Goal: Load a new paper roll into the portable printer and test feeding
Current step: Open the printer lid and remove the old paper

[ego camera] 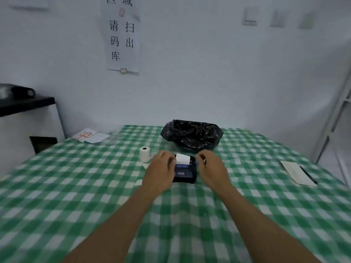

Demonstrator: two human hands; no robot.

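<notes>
The printer [185, 172] sits between left fingers [169, 158] curled on its side and right fingers [201, 158], grip unclear.

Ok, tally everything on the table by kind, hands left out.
Portable printer: 1
Paper roll, standing loose: 1
Black bin bag: 1
Notebook: 1
Pen: 1
Printed sheets, far left corner: 2, as far as the blur shows
Total: 7
</notes>
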